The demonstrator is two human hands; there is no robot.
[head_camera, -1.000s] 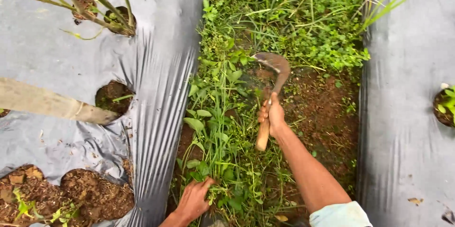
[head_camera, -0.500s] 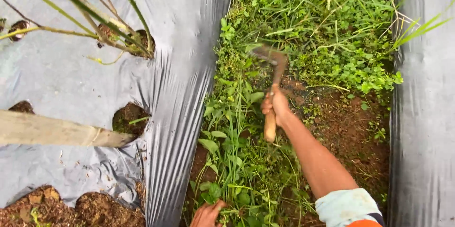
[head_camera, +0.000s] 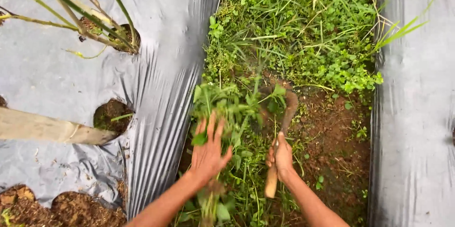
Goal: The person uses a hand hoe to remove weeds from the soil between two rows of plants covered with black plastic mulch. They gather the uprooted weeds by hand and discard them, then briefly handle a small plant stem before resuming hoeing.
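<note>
My right hand (head_camera: 280,158) grips the wooden handle of a sickle (head_camera: 288,108). Its curved rusty blade lies low among the weeds at the edge of a bare soil patch (head_camera: 332,146). My left hand (head_camera: 208,151) is raised beside it, back up, fingers spread against a loose clump of green weeds (head_camera: 227,106). Stems and leaves run under the palm and hang below the wrist. The two hands are a short distance apart in the weedy furrow.
Grey plastic mulch (head_camera: 156,80) covers the raised beds on both sides of the furrow, the right bed (head_camera: 417,113) included. The left sheet has planting holes (head_camera: 111,113), a wooden stake (head_camera: 47,127) and grass-like plant stalks (head_camera: 90,18). Dense weeds (head_camera: 303,28) fill the furrow ahead.
My left hand rose from the bottom edge into the weeds, with a clump now lifted against it. The sickle and my right hand came closer to me and lower.
</note>
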